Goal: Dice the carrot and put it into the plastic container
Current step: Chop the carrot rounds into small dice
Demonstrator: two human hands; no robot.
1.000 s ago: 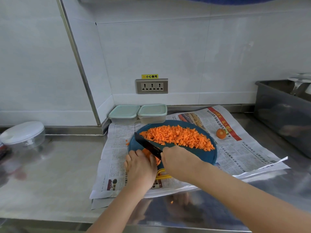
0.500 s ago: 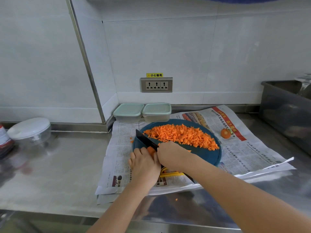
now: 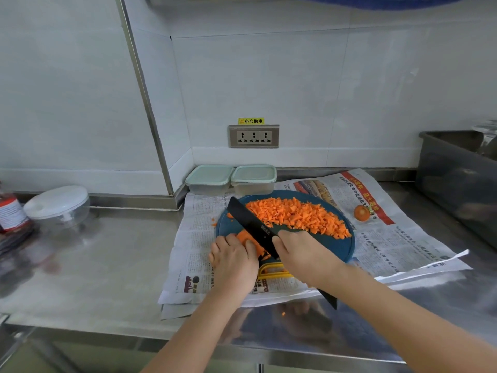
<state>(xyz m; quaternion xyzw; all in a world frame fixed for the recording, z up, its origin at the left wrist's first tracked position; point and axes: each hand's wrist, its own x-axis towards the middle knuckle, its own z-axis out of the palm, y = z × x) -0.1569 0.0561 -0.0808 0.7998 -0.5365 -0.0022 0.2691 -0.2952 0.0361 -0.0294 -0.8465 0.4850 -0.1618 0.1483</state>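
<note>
Your right hand (image 3: 304,254) grips the black knife (image 3: 250,224); your left hand (image 3: 234,262), fingers curled, holds the carrot piece (image 3: 245,237) on the blue cutting board (image 3: 337,251).

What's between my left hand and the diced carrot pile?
Head view: the black knife blade, gripped by the right hand, beside the carrot strips your left hand holds.

**Steel counter, newsprint spread on it**

A stainless steel counter (image 3: 107,265) carries a spread newspaper (image 3: 193,254). To the left stand a white-lidded clear bowl (image 3: 57,208) and a red-labelled bottle (image 3: 10,214). A grey tub (image 3: 457,184) stands at the right. Two lidded plastic containers (image 3: 209,179) sit at the paper's rear edge.
</note>
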